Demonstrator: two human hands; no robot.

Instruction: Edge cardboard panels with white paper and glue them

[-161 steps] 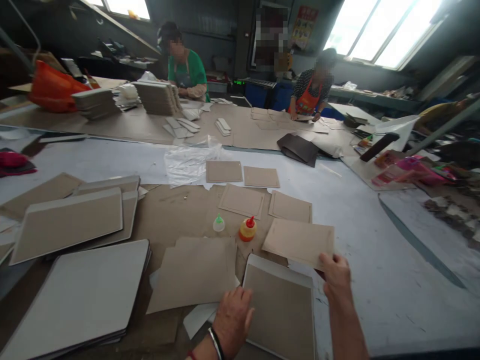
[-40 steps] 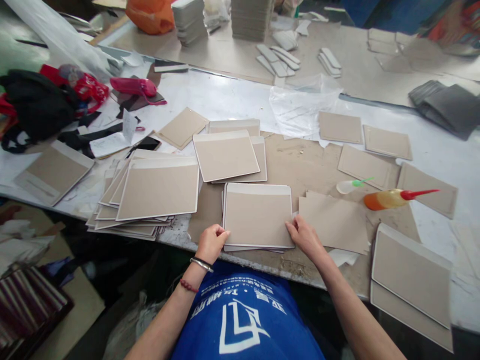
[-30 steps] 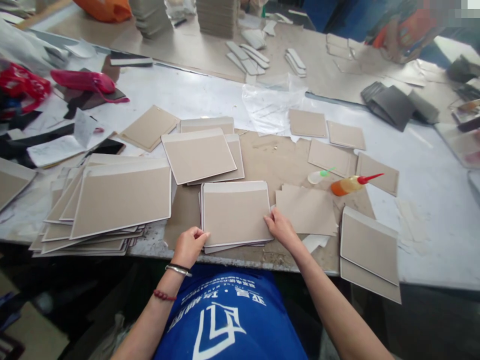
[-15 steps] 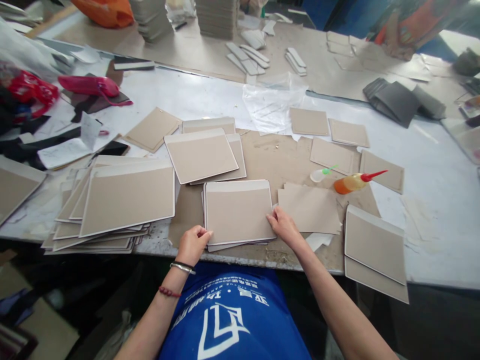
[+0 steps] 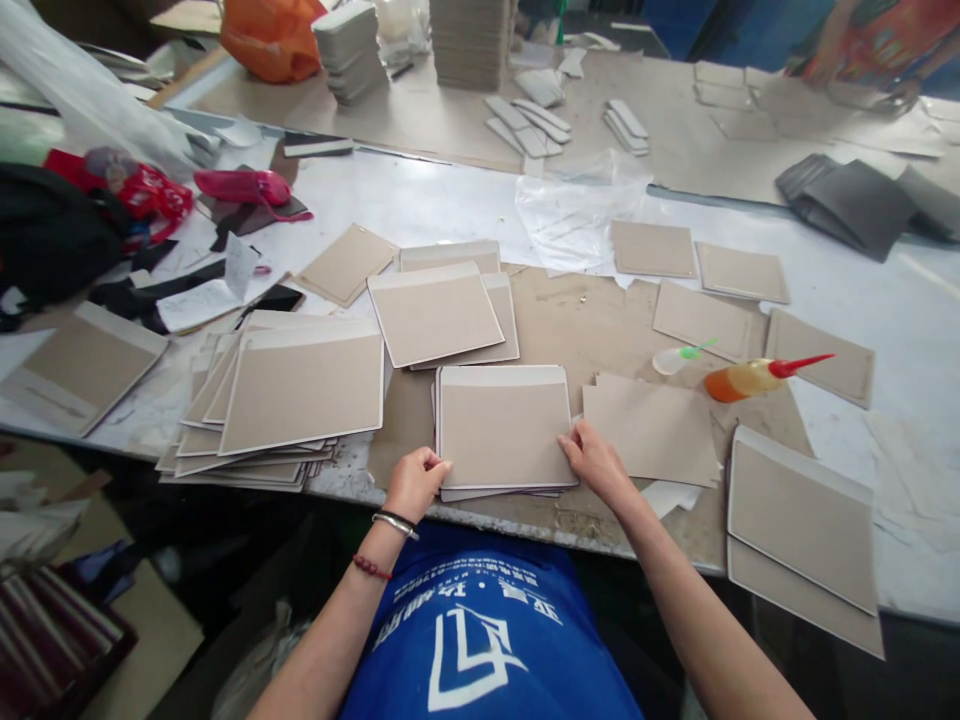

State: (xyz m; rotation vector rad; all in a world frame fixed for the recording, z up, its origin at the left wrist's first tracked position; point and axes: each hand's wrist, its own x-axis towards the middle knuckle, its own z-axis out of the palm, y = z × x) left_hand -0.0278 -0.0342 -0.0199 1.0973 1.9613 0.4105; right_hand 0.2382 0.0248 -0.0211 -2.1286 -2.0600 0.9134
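Observation:
A beige panel with a pale strip along its top edge [image 5: 502,425] lies on a small stack of similar panels in front of me. My left hand [image 5: 417,484] pinches its lower left corner between thumb and fingers. At its right edge, my right hand [image 5: 594,458] grips the side with the fingers closed. Right of it lie plain beige sheets [image 5: 652,430]. Just beyond them are a small white bottle with a green tip [image 5: 671,360] and a bottle of amber liquid with a red nozzle [image 5: 742,380].
A large pile of panels [image 5: 304,390] stands at the left, and more panels [image 5: 435,315] lie behind the stack. Two panels [image 5: 802,510] overhang the table's front edge at the right. Clear plastic film [image 5: 574,215] lies farther back. Across the table a person [image 5: 877,50] works.
The camera view has swung left, so everything appears shifted right. Both hands keep their hold on the panel's edges, which stays on the stack.

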